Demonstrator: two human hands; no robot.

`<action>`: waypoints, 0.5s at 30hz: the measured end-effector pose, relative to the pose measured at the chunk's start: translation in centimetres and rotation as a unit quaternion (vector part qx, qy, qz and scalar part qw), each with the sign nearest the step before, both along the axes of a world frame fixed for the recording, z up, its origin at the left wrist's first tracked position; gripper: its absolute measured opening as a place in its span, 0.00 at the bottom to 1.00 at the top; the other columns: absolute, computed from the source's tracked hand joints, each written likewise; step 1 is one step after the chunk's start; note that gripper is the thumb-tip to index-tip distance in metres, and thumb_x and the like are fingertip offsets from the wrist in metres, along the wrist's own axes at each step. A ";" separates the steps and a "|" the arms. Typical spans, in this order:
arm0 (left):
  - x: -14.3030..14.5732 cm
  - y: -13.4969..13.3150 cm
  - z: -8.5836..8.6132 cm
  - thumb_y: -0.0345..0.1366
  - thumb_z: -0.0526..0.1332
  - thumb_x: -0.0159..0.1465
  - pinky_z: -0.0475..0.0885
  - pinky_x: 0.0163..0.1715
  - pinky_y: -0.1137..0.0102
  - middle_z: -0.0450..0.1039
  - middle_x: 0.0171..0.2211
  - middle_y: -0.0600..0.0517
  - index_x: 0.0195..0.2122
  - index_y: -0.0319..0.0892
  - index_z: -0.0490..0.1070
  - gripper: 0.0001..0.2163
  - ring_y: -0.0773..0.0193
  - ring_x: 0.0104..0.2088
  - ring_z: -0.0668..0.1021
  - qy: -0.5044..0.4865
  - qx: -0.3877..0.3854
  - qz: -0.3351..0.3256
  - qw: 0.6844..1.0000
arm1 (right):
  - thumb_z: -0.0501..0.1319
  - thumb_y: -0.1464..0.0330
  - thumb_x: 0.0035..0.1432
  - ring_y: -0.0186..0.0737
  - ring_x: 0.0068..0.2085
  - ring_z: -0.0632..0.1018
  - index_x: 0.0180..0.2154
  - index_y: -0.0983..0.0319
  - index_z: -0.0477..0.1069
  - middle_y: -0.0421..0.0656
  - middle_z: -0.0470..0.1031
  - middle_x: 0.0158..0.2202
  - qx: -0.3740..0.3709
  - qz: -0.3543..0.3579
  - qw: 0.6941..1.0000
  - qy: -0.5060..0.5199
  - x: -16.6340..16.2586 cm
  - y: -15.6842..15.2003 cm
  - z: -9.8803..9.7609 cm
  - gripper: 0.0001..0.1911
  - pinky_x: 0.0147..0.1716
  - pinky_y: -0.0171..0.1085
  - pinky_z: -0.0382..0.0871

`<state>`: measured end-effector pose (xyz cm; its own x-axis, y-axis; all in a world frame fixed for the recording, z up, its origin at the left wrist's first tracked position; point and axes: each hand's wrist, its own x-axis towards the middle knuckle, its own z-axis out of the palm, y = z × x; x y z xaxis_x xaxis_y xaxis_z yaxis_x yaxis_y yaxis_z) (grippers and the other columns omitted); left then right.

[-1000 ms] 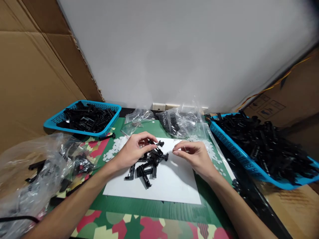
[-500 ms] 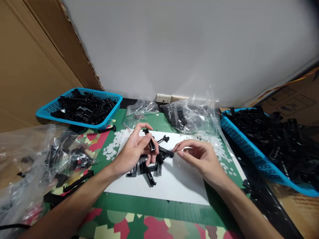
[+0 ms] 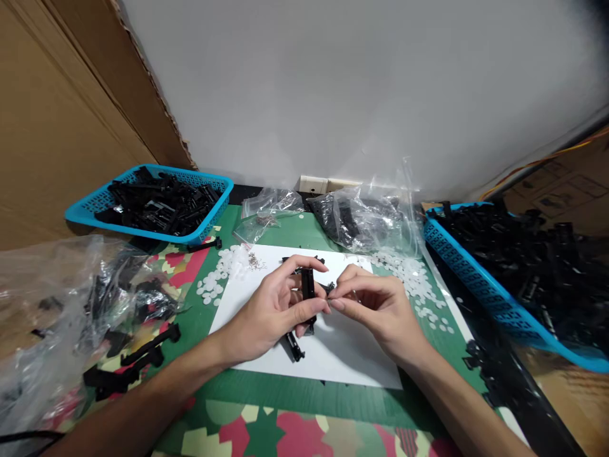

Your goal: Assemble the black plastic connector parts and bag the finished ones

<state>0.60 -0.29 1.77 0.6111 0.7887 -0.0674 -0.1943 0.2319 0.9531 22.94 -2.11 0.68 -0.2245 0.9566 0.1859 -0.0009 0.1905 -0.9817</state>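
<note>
Between the fingers of my left hand is a narrow black plastic part, held roughly upright over the white sheet. Thumb and index finger of my right hand are pinched together beside that part, close to my left thumb tip. What the pinch holds, if anything, is too small to name. Other black plastic parts lie on the sheet, mostly hidden behind my left hand. A small heap of tiny brownish metal pieces rests near the sheet's far left corner.
White discs lie scattered left and right of the sheet. Blue baskets of black parts stand at the left and right. Clear plastic bags sit at the back and left. A grey wall rises behind.
My left hand has moved right and turned the black part more upright. My pinched right hand has come closer to it. The metal heap now shows.
</note>
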 end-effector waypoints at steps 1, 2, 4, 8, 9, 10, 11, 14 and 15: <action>0.0 -0.1 0.0 0.41 0.69 0.70 0.70 0.25 0.80 0.76 0.40 0.51 0.59 0.46 0.65 0.20 0.75 0.26 0.73 0.000 0.005 0.004 1.000 | 0.74 0.66 0.62 0.41 0.35 0.78 0.38 0.55 0.87 0.45 0.81 0.33 -0.001 0.004 1.000 0.001 -0.2 -0.1 0.0 0.02 0.35 0.41 0.71; 0.0 -0.1 0.1 0.40 0.69 0.70 0.71 0.25 0.80 0.76 0.39 0.51 0.59 0.45 0.65 0.20 0.75 0.26 0.73 -0.001 0.011 0.008 1.000 | 0.73 0.66 0.62 0.41 0.35 0.78 0.38 0.56 0.87 0.45 0.81 0.34 -0.001 0.006 1.000 0.003 -0.4 -0.1 0.0 0.03 0.36 0.41 0.71; 0.1 -0.1 0.3 0.40 0.68 0.70 0.71 0.25 0.81 0.76 0.38 0.52 0.59 0.45 0.65 0.19 0.75 0.26 0.72 -0.001 0.019 0.012 1.000 | 0.72 0.67 0.63 0.40 0.36 0.79 0.39 0.55 0.87 0.44 0.82 0.33 0.003 0.000 1.000 0.005 -0.8 -0.2 0.0 0.03 0.37 0.41 0.71; 0.2 -0.2 0.4 0.39 0.69 0.70 0.71 0.25 0.81 0.78 0.37 0.52 0.58 0.45 0.65 0.19 0.74 0.27 0.73 0.011 0.028 0.015 0.999 | 0.73 0.67 0.61 0.40 0.34 0.79 0.39 0.55 0.86 0.43 0.81 0.33 0.015 -0.047 0.999 0.020 -1.4 -0.3 -0.3 0.03 0.32 0.38 0.70; 0.2 -0.2 0.4 0.39 0.69 0.70 0.71 0.25 0.81 0.78 0.37 0.52 0.58 0.45 0.65 0.19 0.73 0.28 0.73 0.012 0.030 0.019 0.999 | 0.74 0.67 0.61 0.39 0.33 0.78 0.38 0.56 0.86 0.43 0.81 0.33 0.018 -0.060 0.998 0.017 -1.4 -0.4 -0.3 0.03 0.30 0.37 0.69; 0.2 -0.2 0.4 0.40 0.69 0.70 0.71 0.25 0.81 0.78 0.36 0.51 0.58 0.45 0.65 0.20 0.73 0.28 0.73 0.013 0.033 0.023 0.999 | 0.74 0.67 0.61 0.39 0.32 0.78 0.38 0.56 0.86 0.43 0.80 0.33 0.022 -0.070 0.997 0.008 -1.5 -0.5 -0.3 0.02 0.29 0.37 0.68; 0.2 -0.2 0.4 0.40 0.69 0.69 0.71 0.25 0.80 0.78 0.36 0.51 0.58 0.45 0.65 0.20 0.73 0.28 0.73 0.013 0.035 0.027 0.999 | 0.74 0.67 0.61 0.38 0.31 0.77 0.37 0.57 0.86 0.43 0.80 0.32 0.030 -0.079 0.996 -0.006 -1.5 -0.7 -0.3 0.02 0.28 0.36 0.67; 0.1 -0.1 0.4 0.40 0.70 0.69 0.71 0.25 0.80 0.79 0.36 0.51 0.58 0.44 0.65 0.21 0.72 0.28 0.73 0.016 0.038 0.034 0.999 | 0.71 0.68 0.64 0.37 0.30 0.76 0.38 0.57 0.86 0.43 0.80 0.31 0.069 -0.091 0.992 -0.059 -1.6 -1.2 0.0 0.03 0.28 0.36 0.65; 0.1 0.0 0.4 0.41 0.70 0.69 0.71 0.25 0.80 0.79 0.36 0.51 0.58 0.44 0.64 0.21 0.72 0.28 0.73 0.018 0.037 0.035 0.999 | 0.69 0.69 0.66 0.37 0.31 0.77 0.40 0.57 0.86 0.43 0.81 0.32 0.082 -0.090 0.990 -0.073 -1.7 -1.3 0.1 0.05 0.28 0.36 0.65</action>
<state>0.68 -0.34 2.15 0.5524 0.8331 -0.0287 -0.1724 0.1479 0.9739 21.29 -3.44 0.79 -0.0885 0.9432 0.3201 0.1865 0.3314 -0.9249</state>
